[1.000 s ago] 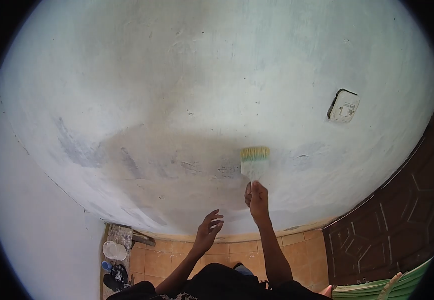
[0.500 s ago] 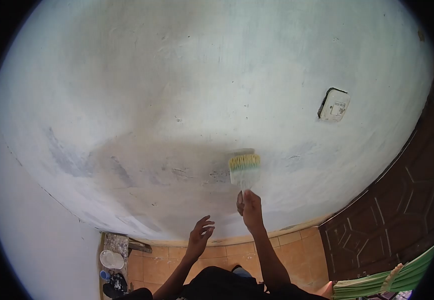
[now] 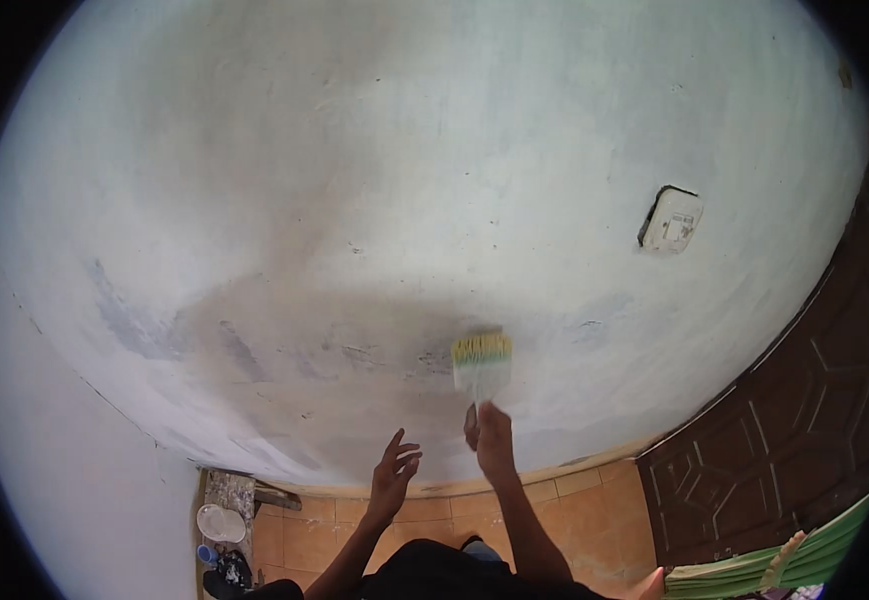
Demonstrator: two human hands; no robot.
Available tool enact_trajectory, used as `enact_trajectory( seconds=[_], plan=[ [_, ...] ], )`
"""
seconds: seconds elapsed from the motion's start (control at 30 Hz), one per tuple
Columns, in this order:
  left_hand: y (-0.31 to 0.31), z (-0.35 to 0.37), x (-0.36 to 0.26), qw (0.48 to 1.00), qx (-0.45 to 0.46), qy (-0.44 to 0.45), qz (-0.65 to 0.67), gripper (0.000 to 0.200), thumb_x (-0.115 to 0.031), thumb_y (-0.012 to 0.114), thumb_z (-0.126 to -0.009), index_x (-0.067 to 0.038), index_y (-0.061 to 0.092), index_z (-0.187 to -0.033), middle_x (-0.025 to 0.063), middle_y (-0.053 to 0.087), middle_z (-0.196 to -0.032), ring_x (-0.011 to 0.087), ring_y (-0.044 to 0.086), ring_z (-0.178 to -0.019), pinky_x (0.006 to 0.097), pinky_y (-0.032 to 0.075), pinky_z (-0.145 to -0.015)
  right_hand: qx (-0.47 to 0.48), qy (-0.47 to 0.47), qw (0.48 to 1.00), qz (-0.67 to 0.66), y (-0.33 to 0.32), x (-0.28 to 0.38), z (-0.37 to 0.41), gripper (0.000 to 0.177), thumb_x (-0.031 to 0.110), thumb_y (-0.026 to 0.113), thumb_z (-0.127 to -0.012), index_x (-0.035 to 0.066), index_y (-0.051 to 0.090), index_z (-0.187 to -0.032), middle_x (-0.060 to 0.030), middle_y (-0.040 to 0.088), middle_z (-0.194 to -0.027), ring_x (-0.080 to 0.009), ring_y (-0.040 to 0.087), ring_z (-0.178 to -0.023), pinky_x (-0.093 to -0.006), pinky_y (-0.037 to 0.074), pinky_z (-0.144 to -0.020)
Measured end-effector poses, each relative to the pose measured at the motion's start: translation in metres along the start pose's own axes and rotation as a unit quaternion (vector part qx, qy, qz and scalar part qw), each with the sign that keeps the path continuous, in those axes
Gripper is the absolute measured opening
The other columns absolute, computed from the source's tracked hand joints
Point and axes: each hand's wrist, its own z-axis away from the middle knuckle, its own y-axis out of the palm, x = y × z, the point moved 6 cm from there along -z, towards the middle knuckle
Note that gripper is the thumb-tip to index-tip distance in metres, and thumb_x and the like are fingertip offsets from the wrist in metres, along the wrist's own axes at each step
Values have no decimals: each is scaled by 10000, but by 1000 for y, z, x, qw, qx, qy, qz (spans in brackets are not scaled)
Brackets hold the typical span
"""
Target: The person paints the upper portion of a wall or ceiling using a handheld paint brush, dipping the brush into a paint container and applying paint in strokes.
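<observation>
My right hand (image 3: 492, 442) is closed round the handle of a wide paintbrush (image 3: 483, 372). The brush points upward, its yellow and green bristle end against or close to the pale wall (image 3: 555, 170). Grey, worn patches and a broad shadow mark the wall to the left of the bristles. Lower down and to the left, my left hand (image 3: 393, 475) hangs in front of the wall with its fingers apart and nothing in them.
A white switch plate (image 3: 673, 219) sits on the wall at the right. Beyond it are a dark brown panelled door (image 3: 765, 430) and a green curtain (image 3: 785, 550). At lower left, a paint-spattered bench (image 3: 231, 490) carries a white container (image 3: 221, 522) and a blue cup (image 3: 208, 553). Orange tiles (image 3: 595, 505) cover the floor.
The paintbrush and my right hand have moved down the wall and slightly left. My left hand has shifted a little left, its fingers more spread.
</observation>
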Motion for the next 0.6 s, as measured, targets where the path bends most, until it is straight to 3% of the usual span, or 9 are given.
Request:
enact_trajectory(
  seconds=[0.1, 0.17, 0.2, 0.27, 0.3, 0.4, 0.47, 0.6],
  plan=[
    [0, -6, -3, 1000, 10, 25, -3, 580, -130, 562, -930, -57, 300, -1441, 114, 530, -1239, 224, 563, -1120, 328, 481, -901, 5, 11, 999, 31, -12, -8, -18, 376, 291, 386, -1003, 78, 444, -698, 35, 365, -544, -71, 326, -466, -253, 268, -438],
    [1, -7, -3, 999, 14, 39, -3, 547, -190, 568, -931, -61, 356, -1417, 98, 482, -1306, 216, 567, -1113, 326, 494, -854, -13, -4, 993, 119, -33, -62, -13, 394, 295, 380, -1006, 74, 433, -683, 33, 357, -540, -79, 336, -473, -262, 275, -445],
    [2, -7, -1, 999, 8, 31, 3, 513, -187, 568, -929, -54, 385, -1389, 99, 464, -1330, 216, 566, -1117, 325, 493, -855, -11, -70, 986, 150, -43, -98, -7, 527, 480, 340, -1003, 116, 390, -626, 51, 319, -506, -56, 289, -421, -231, 233, -401],
    [5, -7, 1, 1000, -4, 16, 16, 447, -180, 569, -926, -40, 443, -1332, 102, 429, -1380, 217, 563, -1126, 323, 489, -858, -15, -32, 986, 160, -47, -129, 27, 513, 456, 339, -1011, 129, 382, -617, 53, 320, -504, -57, 289, -419, -237, 246, -398],
    [5, -6, 4, 1000, 0, 7, 22, 422, -180, 569, -927, -37, 458, -1308, 104, 408, -1401, 218, 563, -1128, 324, 489, -859, -41, 44, 989, 135, -44, -129, 41, 505, 439, 350, -1012, 127, 383, -616, 49, 325, -505, -59, 288, -416, -238, 239, -395],
    [7, -9, 8, 999, 8, -7, 37, 368, -180, 568, -930, -29, 490, -1256, 110, 365, -1446, 222, 565, -1131, 328, 490, -860, 18, 15, 999, 45, -21, -75, 32, 493, 421, 361, -1013, 119, 388, -623, 40, 334, -506, -59, 289, -414, -236, 227, -391],
    [10, -6, 5, 999, 8, -20, 38, 358, -179, 566, -932, -29, 494, -1248, 113, 360, -1451, 223, 569, -1128, 330, 491, -860, -7, -69, 991, 113, -16, -34, 9, 487, 427, 395, -1004, 105, 384, -638, 43, 320, -510, -54, 280, -414, -233, 209, -389],
    [19, -9, -2, 1000, 21, 3, 21, 485, -174, 570, -940, -28, 388, -1365, 97, 516, -1266, 206, 563, -1111, 311, 487, -869, 14, 3, 999, 39, -6, -1, -25, 481, 403, 383, -1005, 80, 424, -651, 34, 348, -524, -70, 310, -446, -247, 248, -430]
  ],
)
